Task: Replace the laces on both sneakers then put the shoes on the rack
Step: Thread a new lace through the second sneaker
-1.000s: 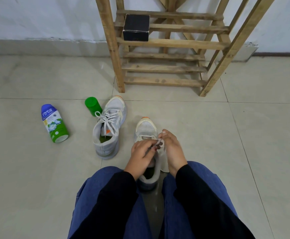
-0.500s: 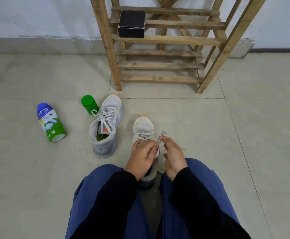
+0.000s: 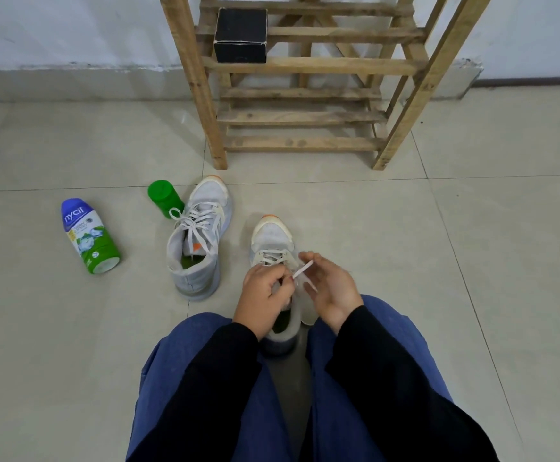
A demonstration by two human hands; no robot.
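Now left hand and right hand over near sneaker — each pinches lace, stretched between both hands' fingertips.

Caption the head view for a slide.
Left hand and right hand pinch a lace on the near sneaker; the other sneaker stands laced before the rack.

Box on rack, sneakers before it
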